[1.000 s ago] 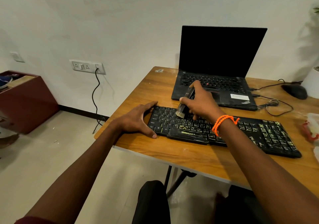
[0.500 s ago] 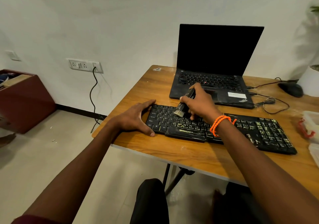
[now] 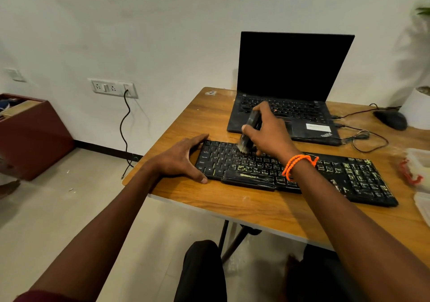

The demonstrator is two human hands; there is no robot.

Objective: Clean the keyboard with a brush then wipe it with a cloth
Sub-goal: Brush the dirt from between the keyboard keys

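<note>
Your right hand point(image 3: 270, 136) grips a brush point(image 3: 249, 130), bristles touching the black keyboard's point(image 3: 302, 173) top rows. Your left hand point(image 3: 181, 159), fingers spread wide, brackets the keyboard's left end on the table point(image 3: 256, 211).

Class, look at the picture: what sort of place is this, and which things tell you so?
Probably an office or home workspace: a wooden desk holds an open laptop and a black keyboard, with a wall socket nearby.
</note>
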